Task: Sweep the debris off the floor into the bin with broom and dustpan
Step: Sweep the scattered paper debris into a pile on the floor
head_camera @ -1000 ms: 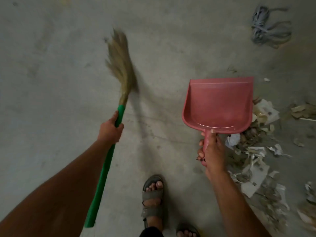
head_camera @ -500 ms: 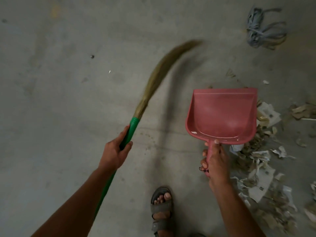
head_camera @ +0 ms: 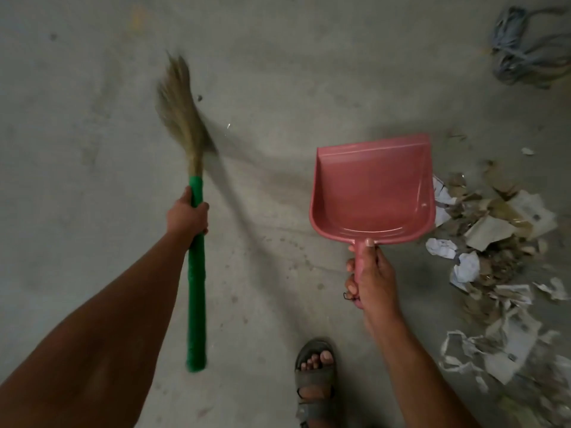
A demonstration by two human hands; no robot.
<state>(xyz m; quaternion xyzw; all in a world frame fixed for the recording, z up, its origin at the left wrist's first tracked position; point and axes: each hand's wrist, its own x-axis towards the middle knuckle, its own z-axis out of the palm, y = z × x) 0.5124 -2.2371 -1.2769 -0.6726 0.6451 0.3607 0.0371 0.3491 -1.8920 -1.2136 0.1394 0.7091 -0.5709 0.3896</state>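
Left hand (head_camera: 187, 218): fingers wrapped round green handle of broom (head_camera: 196, 273), near upper end of handle, just below bristles. Bristles (head_camera: 180, 114) tan, fanned, blurred, pointing up-frame; cannot tell whether tips touch floor (head_camera: 77, 149). Lower end of handle free, ending beside left forearm.

Right hand (head_camera: 372, 278): gripping short handle of dustpan (head_camera: 372, 188), thumb laid along top of handle, tip at base of pan. Pink pan, open mouth facing up-frame, inside bare. Cannot tell whether front lip rests on floor or hangs just above.

Debris (head_camera: 494, 257): torn paper, crumpled white scraps, brownish bits, heaped on floor right of dustpan, trailing toward lower right corner. Nearest scraps just beside right wall of pan, partly hidden behind it. Single small scraps lying apart up-frame of heap.

Broom and dustpan well apart, bare grey concrete between. Broom shadow running diagonally across that stretch.

Bundle of grey cord (head_camera: 525, 47) on floor, upper right, well apart from debris.

Sandalled foot (head_camera: 315, 378) at bottom edge, between the two forearms, toes pointing up-frame.

Small dark speck on floor just right of bristles.
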